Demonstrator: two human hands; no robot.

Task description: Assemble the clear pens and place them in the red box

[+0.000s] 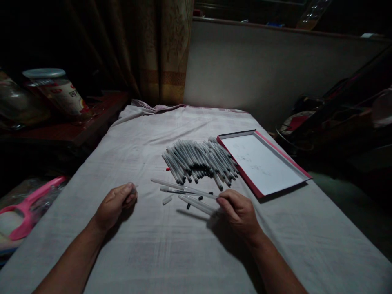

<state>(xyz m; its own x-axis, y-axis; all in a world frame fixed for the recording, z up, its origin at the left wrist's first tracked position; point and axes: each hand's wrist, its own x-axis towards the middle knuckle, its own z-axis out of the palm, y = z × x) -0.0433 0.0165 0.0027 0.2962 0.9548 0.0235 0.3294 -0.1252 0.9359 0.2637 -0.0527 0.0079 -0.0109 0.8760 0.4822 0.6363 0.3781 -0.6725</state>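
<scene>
My right hand [237, 210] pinches the near end of a translucent pen barrel [177, 186], which points left above the cloth. My left hand [118, 204] is closed, thumb against the fingers; a tiny pale tip shows at the thumb, too small to name. Between the hands lie a capped pen [173, 190], clear barrels [196, 203] reaching under my right hand, and a loose clear cap [167, 199]. Several small black plugs [201, 198] are scattered there. Beyond them, a big pile of pens [199, 157] with dark ends is heaped on the cloth.
A shallow red-edged box lid [266, 163] with a white inside sits right of the pile. A small red piece [168, 169] is at the pile's left. Pale checked cloth [147, 253] covers the table. Jars [61, 92] stand on a dark side table at left, above pink-handled scissors [27, 208].
</scene>
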